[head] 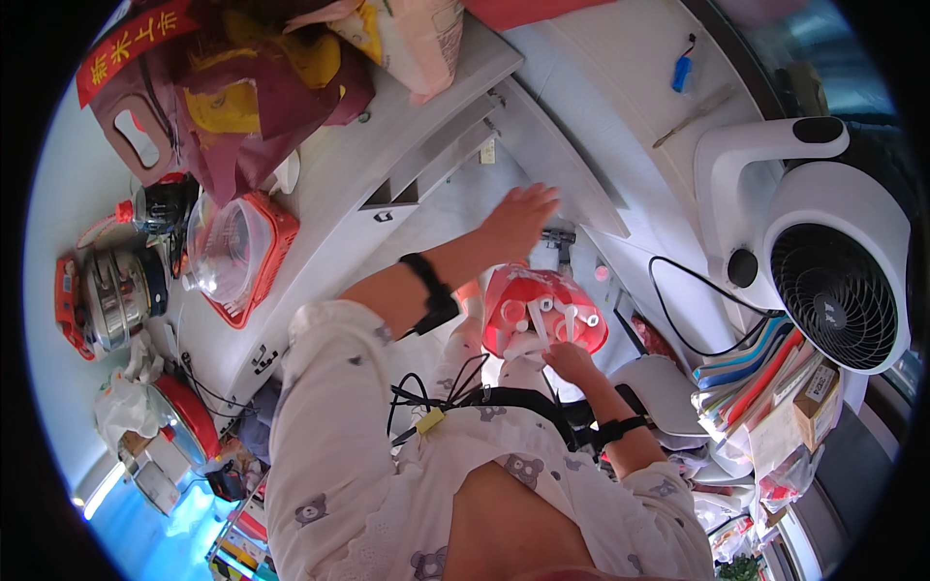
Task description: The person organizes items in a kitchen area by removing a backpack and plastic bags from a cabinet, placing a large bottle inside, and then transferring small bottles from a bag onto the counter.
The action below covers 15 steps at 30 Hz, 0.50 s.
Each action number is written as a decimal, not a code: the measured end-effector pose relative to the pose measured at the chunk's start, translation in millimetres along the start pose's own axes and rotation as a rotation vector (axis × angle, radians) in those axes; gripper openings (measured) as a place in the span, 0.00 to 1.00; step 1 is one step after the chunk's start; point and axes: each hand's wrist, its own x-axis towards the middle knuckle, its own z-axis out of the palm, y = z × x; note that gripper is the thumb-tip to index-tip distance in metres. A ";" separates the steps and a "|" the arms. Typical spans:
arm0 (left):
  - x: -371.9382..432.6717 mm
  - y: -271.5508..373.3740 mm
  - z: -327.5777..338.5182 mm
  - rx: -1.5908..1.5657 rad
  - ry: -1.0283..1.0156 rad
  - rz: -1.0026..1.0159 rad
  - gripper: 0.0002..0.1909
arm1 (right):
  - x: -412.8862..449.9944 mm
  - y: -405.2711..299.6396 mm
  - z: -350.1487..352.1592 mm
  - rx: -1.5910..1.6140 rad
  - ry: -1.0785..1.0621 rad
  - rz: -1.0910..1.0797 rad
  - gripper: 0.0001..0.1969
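Observation:
My left hand (519, 218) is stretched forward with its fingers apart, near the opened cabinet door (563, 160), and nothing shows in it. Below it, a red plastic bag (538, 276) stands open at my legs and holds several white-capped bottles or tubes. At the bag's near edge is my right hand (574, 362), its fingers closed by a white stick-like item (539, 323); whether they grip it or the bag's rim cannot be told. Beyond the bag a dark pistol-shaped tool (559, 243) lies on the floor.
A white fan (835, 290) and a stack of papers (748, 385) are on the right. To the left, the counter (320, 189) bears a red basket (272, 254), a pot (116, 298) and a maroon bag (240, 123). A black cable (668, 327) hangs below the fan.

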 end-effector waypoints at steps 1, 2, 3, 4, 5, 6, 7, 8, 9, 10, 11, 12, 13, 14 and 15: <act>22.9 10.1 5.6 0.053 0.011 0.030 0.23 | -2.4 2.9 2.2 0.007 -0.006 0.020 0.18; 39.7 15.9 5.5 0.116 0.021 0.053 0.23 | -5.6 -1.4 -1.1 0.023 -0.003 0.029 0.18; 50.9 15.6 11.5 0.130 0.026 0.050 0.23 | -7.3 -3.1 -1.5 0.031 -0.008 0.025 0.18; 59.9 12.6 18.9 0.157 -0.012 0.033 0.23 | -6.2 -0.3 2.7 0.014 -0.008 0.017 0.18; 65.3 6.4 24.1 0.186 -0.050 0.012 0.22 | -3.9 1.5 6.6 -0.005 -0.008 0.004 0.17; 72.7 7.8 25.9 0.220 -0.132 -0.042 0.22 | -7.3 5.2 6.5 0.022 0.001 0.037 0.17; 76.7 9.6 26.9 0.226 -0.126 -0.045 0.22 | -10.6 6.8 5.9 0.047 0.010 0.063 0.18; 78.8 11.1 27.1 0.212 -0.136 -0.068 0.22 | -10.2 11.0 6.4 0.051 0.032 0.059 0.18; 76.5 14.1 27.2 0.195 -0.152 -0.090 0.22 | -12.3 13.0 5.2 0.049 0.033 0.053 0.18; 66.3 14.4 30.7 0.119 -0.252 -0.214 0.21 | -14.4 14.7 3.0 0.060 0.061 0.061 0.18; 57.3 13.5 34.8 0.124 -0.247 -0.219 0.21 | -16.9 16.6 1.4 0.070 0.088 0.069 0.18; 48.5 9.6 35.2 0.205 -0.320 -0.187 0.21 | -16.2 19.8 2.6 0.052 0.100 0.054 0.18; 43.8 9.2 33.5 0.280 -0.394 -0.147 0.22 | -14.4 28.1 7.3 0.046 0.107 0.048 0.18; 50.4 16.4 35.5 0.252 -0.294 -0.126 0.22 | -12.4 36.8 11.3 0.040 0.120 0.034 0.18; 51.5 17.8 37.4 0.262 -0.290 -0.143 0.22 | -10.8 38.0 17.5 0.033 0.123 0.007 0.18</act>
